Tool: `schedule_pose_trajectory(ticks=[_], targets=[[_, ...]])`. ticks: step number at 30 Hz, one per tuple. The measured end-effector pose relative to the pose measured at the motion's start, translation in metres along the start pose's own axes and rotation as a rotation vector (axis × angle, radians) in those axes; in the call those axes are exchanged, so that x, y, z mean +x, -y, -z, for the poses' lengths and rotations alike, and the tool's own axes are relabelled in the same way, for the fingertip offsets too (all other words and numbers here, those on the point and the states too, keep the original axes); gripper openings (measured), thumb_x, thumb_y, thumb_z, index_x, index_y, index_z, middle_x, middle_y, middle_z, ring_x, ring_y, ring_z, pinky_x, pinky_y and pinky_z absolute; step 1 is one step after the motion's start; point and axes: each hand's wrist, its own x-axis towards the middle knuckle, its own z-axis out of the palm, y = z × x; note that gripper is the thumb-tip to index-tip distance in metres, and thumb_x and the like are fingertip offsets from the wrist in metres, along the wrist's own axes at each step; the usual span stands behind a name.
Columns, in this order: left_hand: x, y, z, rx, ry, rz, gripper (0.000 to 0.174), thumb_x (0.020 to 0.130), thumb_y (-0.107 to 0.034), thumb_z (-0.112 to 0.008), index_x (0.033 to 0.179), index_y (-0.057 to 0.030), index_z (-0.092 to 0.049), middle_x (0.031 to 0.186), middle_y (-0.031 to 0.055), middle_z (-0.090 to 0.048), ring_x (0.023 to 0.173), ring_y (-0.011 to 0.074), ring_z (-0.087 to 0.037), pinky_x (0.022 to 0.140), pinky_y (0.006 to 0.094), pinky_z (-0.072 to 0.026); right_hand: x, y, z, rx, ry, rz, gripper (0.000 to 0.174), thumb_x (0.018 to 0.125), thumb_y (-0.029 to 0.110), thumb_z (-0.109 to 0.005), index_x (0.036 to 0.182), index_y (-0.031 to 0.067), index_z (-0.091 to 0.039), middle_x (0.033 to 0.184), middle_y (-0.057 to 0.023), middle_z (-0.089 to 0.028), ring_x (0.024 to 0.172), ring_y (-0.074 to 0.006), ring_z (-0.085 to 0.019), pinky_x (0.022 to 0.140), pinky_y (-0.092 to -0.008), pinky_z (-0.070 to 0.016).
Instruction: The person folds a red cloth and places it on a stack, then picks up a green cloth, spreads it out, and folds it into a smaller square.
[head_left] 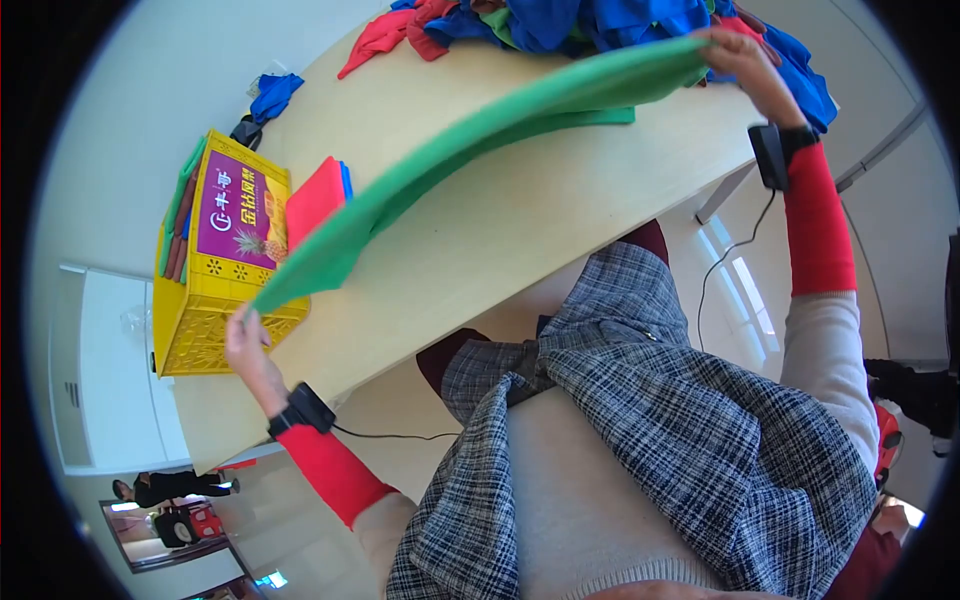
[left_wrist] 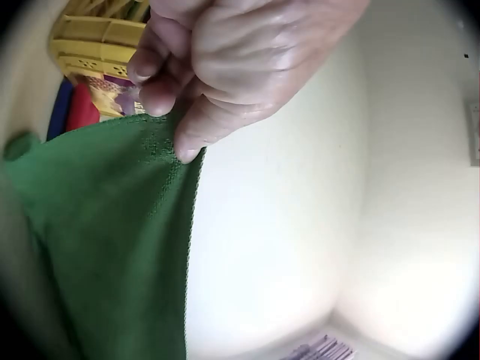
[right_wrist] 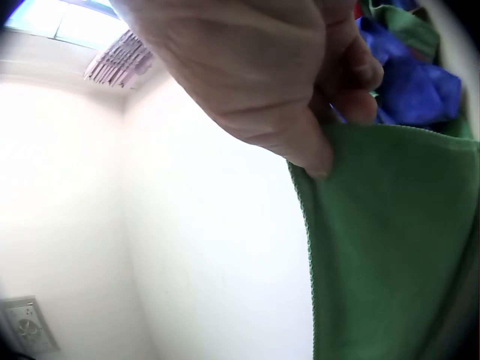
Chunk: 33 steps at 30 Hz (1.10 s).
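A green cloth (head_left: 440, 130) with stitched edges stretches between both hands above the table, its middle bowed upward in the head view. My left hand (head_left: 247, 350) pinches one corner between thumb and fingers, close by the yellow crate. At the other end my right hand (head_left: 745, 65) pinches the opposite corner, near the heap of cloths. In the left wrist view the green cloth (left_wrist: 112, 225) hangs down from the fingertips. The right wrist view has the green cloth (right_wrist: 397, 232) falling from the thumb in the same way.
A yellow crate (head_left: 205, 310) with folded cloths along its far side stands at the table's left. Beside it lies a folded red cloth (head_left: 318, 195) over a blue one. A heap of blue, red and green cloths (head_left: 580, 20) covers the far part of the table (head_left: 470, 230). One small blue cloth (head_left: 275, 97) lies near the far edge.
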Motion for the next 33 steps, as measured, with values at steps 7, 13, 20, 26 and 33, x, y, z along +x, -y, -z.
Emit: schedule_pose_trajectory(ticks=[7,13,20,26,33], targets=[[-0.112,0.108,0.000,-0.205,0.193,0.389,0.016,0.096,-0.004,-0.062,0.111,-0.0035,-0.067,0.101,0.0055,-0.068,0.075,0.0079,-0.058,0.070,0.0228,-0.0470,-0.114,-0.004,-0.070,0.409,0.275,-0.590,0.023,0.099,0.013,-0.058,0.117,0.0044,-0.069,0.090,0.0008,-0.070,0.075,-0.0053,-0.065,0.073,-0.0199,-0.0535],[-0.138,0.119,0.007,-0.366,0.240,0.477,0.016,0.097,-0.003,-0.059,0.111,-0.0051,-0.065,0.121,0.0121,-0.066,0.097,0.0151,-0.063,0.088,0.0290,-0.0509,-0.145,0.004,-0.090,0.537,0.147,-0.742,0.024,0.098,0.009,-0.057,0.118,0.0052,-0.069,0.090,-0.0002,-0.070,0.074,-0.0067,-0.067,0.074,-0.0205,-0.0546],[-0.128,0.116,0.004,-0.424,0.296,0.430,0.018,0.098,-0.001,-0.056,0.114,-0.0051,-0.063,0.125,0.0125,-0.063,0.109,0.0193,-0.062,0.094,0.0324,-0.0497,-0.128,0.010,-0.087,0.429,0.160,-0.611,0.022,0.097,0.007,-0.055,0.115,0.0036,-0.067,0.092,-0.0014,-0.068,0.084,-0.0072,-0.065,0.081,-0.0237,-0.0523],[-0.085,0.058,-0.032,-0.408,0.304,0.298,0.018,0.099,-0.002,-0.053,0.114,-0.0048,-0.063,0.125,0.0110,-0.062,0.112,0.0176,-0.060,0.097,0.0324,-0.0475,-0.058,0.063,-0.133,0.186,0.092,-0.236,0.020,0.094,0.000,-0.054,0.110,0.0006,-0.066,0.092,-0.0022,-0.064,0.088,-0.0114,-0.064,0.083,-0.0256,-0.0521],[-0.061,-0.064,-0.143,-0.291,0.607,-0.001,0.017,0.097,0.002,-0.056,0.112,-0.0009,-0.063,0.108,0.0033,-0.065,0.098,0.0095,-0.059,0.087,0.0247,-0.0471,-0.012,0.174,-0.230,0.239,0.305,0.170,0.020,0.090,-0.003,-0.059,0.108,0.0027,-0.066,0.096,-0.0061,-0.069,0.089,-0.0146,-0.067,0.081,-0.0286,-0.0539]])
